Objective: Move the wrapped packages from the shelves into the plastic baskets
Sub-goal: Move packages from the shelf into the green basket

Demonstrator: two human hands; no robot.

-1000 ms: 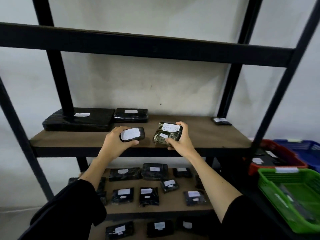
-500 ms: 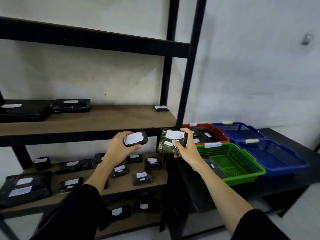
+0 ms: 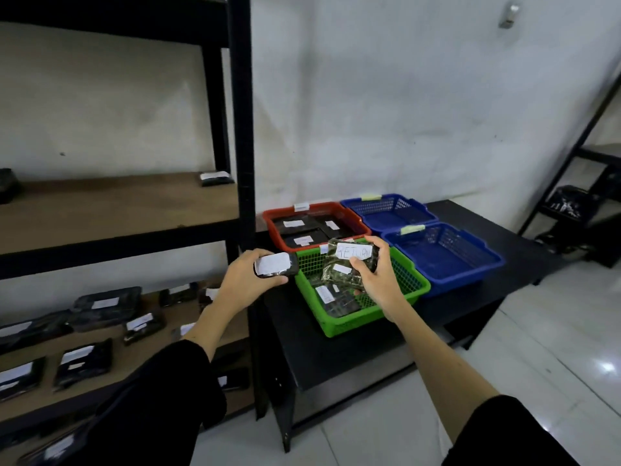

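Observation:
My left hand point(image 3: 247, 279) grips a small black wrapped package point(image 3: 276, 264) with a white label, held just left of the green basket point(image 3: 408, 280). My right hand point(image 3: 376, 280) holds a greenish wrapped package point(image 3: 347, 264) labelled "RETURN" above the green basket, which has a labelled package point(image 3: 331, 297) lying in it. Behind it, the red basket point(image 3: 268, 215) contains several black packages. Two blue baskets point(image 3: 389, 210) point(image 3: 447, 253) stand to the right. Several more wrapped packages point(image 3: 84, 361) lie on the lower shelf, one point(image 3: 215, 178) on the middle shelf.
The baskets sit on a low black table point(image 3: 336, 351) right of the black metal shelf post point(image 3: 242, 129). A white tiled floor point(image 3: 537, 358) spreads to the right. Another dark rack point(image 3: 578, 196) stands at the far right by the white wall.
The view has swung right from the shelves to the baskets. Both hands carried their packages along; the right one now hangs over the green basket.

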